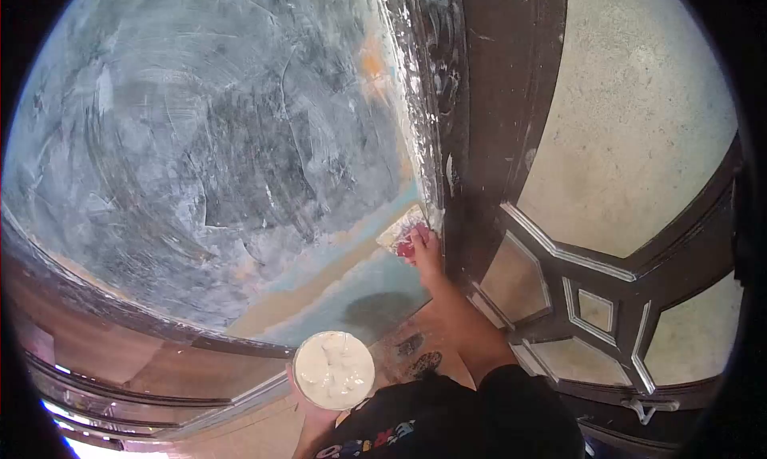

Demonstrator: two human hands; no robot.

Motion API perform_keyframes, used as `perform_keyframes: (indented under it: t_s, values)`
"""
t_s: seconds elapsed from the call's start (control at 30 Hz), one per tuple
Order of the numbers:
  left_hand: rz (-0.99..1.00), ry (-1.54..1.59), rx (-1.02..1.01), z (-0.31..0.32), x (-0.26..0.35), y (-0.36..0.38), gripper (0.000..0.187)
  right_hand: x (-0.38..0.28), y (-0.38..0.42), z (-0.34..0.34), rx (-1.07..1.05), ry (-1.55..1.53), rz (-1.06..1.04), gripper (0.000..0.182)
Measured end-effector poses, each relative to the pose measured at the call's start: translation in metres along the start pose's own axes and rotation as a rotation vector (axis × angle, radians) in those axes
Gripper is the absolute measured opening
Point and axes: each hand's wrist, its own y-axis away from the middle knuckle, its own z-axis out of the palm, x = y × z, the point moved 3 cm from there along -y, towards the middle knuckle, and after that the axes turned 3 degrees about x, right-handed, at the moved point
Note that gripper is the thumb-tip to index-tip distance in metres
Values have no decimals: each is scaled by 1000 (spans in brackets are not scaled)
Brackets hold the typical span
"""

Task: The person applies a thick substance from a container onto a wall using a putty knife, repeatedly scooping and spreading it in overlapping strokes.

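My right hand (427,251) is closed round the reddish grip of a wide putty scraper (397,228). The scraper's pale, smeared blade lies against the wall (335,147), close to the dark trim on the right. Grey and white streaks of filler cover most of that wall, above a tan and light blue band. Low in front of my body, my left hand (307,405) is wrapped round the side of a round tub. White, creamy putty (334,369) fills the tub nearly to its rim. Most of the left fingers are hidden behind it.
A dark door frame (499,83) spattered with white runs up the right side. Beyond it stands a dark panelled door with pale insets (631,107) and a handle (643,409). Brown ledges (136,371) curve along the lower left, above a tan floor (248,431).
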Motion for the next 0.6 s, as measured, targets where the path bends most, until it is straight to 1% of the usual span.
perform_keyframes:
  t_s: [0.03, 0.07, 0.1, 0.13, 0.17, 0.2, 0.23, 0.3, 0.33, 0.37, 0.43, 0.47, 0.5, 0.57, 0.6]
  values:
    - [1, 1, -1, 0, 1, 0, 74, 1, 2, -6, 33, 26, 36, 32]
    - [-30, 38, -4, 0, 2, 0, 75, 36, -11, -14, 69, -64, 16, 30]
    - [-62, 76, -4, 0, 2, 2, 75, 51, -12, -25, 68, -62, 15, 30]
    - [-59, 78, -6, 1, 4, 3, 75, 56, -9, -33, 36, -28, 74, 29]
    - [15, -68, -37, 3, 6, 5, 76, 59, -12, -36, 2, 6, 130, 28]
    - [86, -215, -63, 3, 8, 7, 78, 61, -16, -37, -12, 7, 114, 27]
    - [85, -215, -60, -4, 7, 6, 78, 55, -18, -33, -13, 9, 116, 27]
    - [-7, -109, -105, -19, 1, 2, 74, 19, -18, -18, 1, -53, -41, 26]
    - [-107, 94, -64, -3, 6, 6, 77, -19, 0, -10, 10, -61, -87, 27]
    - [-103, 93, -62, -12, 5, 6, 77, -17, -5, -7, 6, -64, -86, 27]
    - [261, -604, -77, -33, 6, 8, 74, -11, -14, -6, -4, 8, -138, 28]
    - [260, -603, -71, -29, 9, 11, 74, 3, -14, -11, -10, 26, -47, 31]
    - [197, -337, -75, -24, 12, 11, 70, 18, -13, -18, -13, 30, -48, 31]
    - [74, 198, -89, -11, 18, 15, 64, 79, -15, -36, -66, -69, 107, 31]
    - [263, -334, -133, -12, 26, 22, 59, 98, -6, -43, -49, -29, 117, 29]
